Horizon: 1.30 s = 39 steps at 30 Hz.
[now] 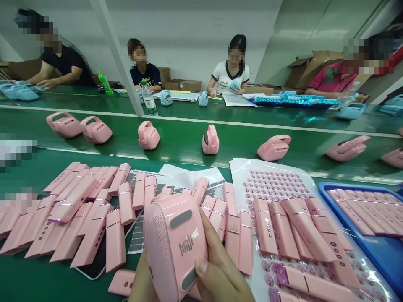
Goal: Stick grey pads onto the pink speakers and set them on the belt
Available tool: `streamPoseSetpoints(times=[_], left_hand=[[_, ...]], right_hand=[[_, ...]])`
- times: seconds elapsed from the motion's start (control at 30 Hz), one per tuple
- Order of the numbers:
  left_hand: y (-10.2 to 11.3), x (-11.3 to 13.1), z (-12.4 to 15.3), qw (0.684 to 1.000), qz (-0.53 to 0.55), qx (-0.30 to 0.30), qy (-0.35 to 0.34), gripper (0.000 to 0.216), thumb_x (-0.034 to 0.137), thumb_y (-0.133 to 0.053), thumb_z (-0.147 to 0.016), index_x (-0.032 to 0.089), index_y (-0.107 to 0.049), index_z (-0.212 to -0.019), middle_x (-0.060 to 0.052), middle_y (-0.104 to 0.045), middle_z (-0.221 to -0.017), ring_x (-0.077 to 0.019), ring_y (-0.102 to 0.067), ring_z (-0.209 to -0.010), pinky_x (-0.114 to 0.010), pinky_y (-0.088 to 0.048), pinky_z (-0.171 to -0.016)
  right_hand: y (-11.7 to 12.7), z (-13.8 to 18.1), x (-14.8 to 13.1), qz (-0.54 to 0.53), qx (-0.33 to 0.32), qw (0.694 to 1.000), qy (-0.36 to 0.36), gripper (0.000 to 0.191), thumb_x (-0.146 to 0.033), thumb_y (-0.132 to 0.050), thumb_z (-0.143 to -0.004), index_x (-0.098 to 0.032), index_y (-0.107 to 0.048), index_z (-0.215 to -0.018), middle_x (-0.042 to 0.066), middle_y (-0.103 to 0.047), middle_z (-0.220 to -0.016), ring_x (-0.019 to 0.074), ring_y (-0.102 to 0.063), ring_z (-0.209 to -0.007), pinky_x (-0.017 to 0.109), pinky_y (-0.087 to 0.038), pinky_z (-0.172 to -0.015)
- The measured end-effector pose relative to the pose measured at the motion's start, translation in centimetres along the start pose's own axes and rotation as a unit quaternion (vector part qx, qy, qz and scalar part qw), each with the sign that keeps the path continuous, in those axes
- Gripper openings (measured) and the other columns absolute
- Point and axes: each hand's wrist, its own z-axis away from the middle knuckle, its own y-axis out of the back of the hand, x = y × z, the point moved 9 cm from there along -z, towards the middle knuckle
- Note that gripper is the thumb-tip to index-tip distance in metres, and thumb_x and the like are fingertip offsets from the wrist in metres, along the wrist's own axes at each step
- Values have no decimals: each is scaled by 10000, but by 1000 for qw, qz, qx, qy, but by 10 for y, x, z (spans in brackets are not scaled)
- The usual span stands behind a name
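A pink speaker-like device [174,245] with a mesh side and grey pads on its underside is held up close to me, bottom face toward me. My right hand [220,268] grips its right side, thumb pressed on the lower edge and fingers wrapped behind. My left hand [141,283] supports its lower left side, with the fingers hidden behind the device. Beneath the device lie pink cover strips [233,226] and a sheet of grey pads [138,235].
Many pink strips [78,214] cover the green table on the left. A sheet of pink stickers [277,184] and a blue tray [387,256] of strips lie on the right. Pink devices [147,136] ride the conveyor belt [239,136]. Several people sit across it.
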Motion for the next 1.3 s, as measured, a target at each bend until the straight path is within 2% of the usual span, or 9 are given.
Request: streamPoseSetpoints(times=[0.17,0.27,0.4,0.6,0.7,0.87,1.07,1.2,1.3], left_hand=[[3,4,-2,1000,0,7,-7,326,400,-527,-891,198,-572,-1143,-91,-597,-1160,-217,-601,-952,-421,-525,-809],[2,7,-1,1000,-3,11,-12,330,388,-538,-887,194,-566,-1153,-93,-586,-1180,-226,-593,-978,-435,-518,-827],[0,7,3,1000,-8,11,-12,356,409,-528,-888,192,-560,-1170,-98,-585,-1193,-226,-597,-984,-439,-515,-837],[-7,-8,10,999,-23,-4,33,393,418,-632,-799,328,-615,-1181,-60,-697,-1073,-279,-634,-979,-365,-566,-740],[-13,-16,12,997,-25,-28,63,452,367,-658,-762,359,-606,-1210,-51,-727,-1017,-308,-639,-999,-360,-581,-724],[-8,-17,14,997,-8,-13,75,505,290,-573,-805,319,-528,-1307,-41,-716,-1078,-291,-601,-1101,-405,-536,-886],[-12,-8,22,998,-13,-41,48,633,125,-563,-794,368,-432,-1365,3,-675,-1179,-218,-586,-1132,-331,-455,-990],[-19,-5,21,997,-25,-50,47,521,232,-585,-843,324,-472,-1343,-50,-659,-1201,-257,-586,-1123,-381,-482,-962],[-19,-5,16,998,-37,-37,48,424,357,-562,-873,248,-520,-1280,-99,-620,-1218,-253,-610,-1045,-437,-518,-889]], right_hand=[[-8,-6,-1,-143,-19,989,27,608,-339,-672,-812,-395,-430,-1367,-37,-502,-1401,223,-496,-1235,375,-374,-1030],[-13,-10,-9,-176,-44,982,53,484,-274,-670,-807,-397,-559,-1262,-68,-481,-1416,207,-482,-1258,354,-337,-1060],[-14,-11,-11,-141,-62,986,57,554,-321,-671,-805,-377,-493,-1327,-57,-441,-1448,221,-439,-1297,362,-305,-1084],[3,-5,-1,6,20,999,50,803,-503,-673,-781,-338,-271,-1457,23,-455,-1439,267,-426,-1300,431,-292,-1092],[1,-4,-3,18,5,998,57,746,-495,-636,-825,-349,-263,-1454,4,-440,-1452,233,-398,-1323,413,-231,-1122],[-9,-8,-11,-37,-75,994,75,610,-354,-622,-882,-425,-311,-1403,-70,-378,-1487,182,-351,-1354,365,-222,-1128],[5,-8,-7,-3,-11,997,71,498,-404,-583,-902,-431,-400,-1364,-123,-279,-1520,155,-170,-1420,330,-84,-1165],[0,-5,-15,48,-11,997,61,675,-449,-619,-864,-375,-278,-1442,-44,-332,-1514,202,-223,-1409,345,-340,-1083],[10,-1,-37,171,72,979,81,634,-483,-607,-853,-317,-369,-1417,25,-349,-1507,262,-248,-1396,388,-382,-1044]])
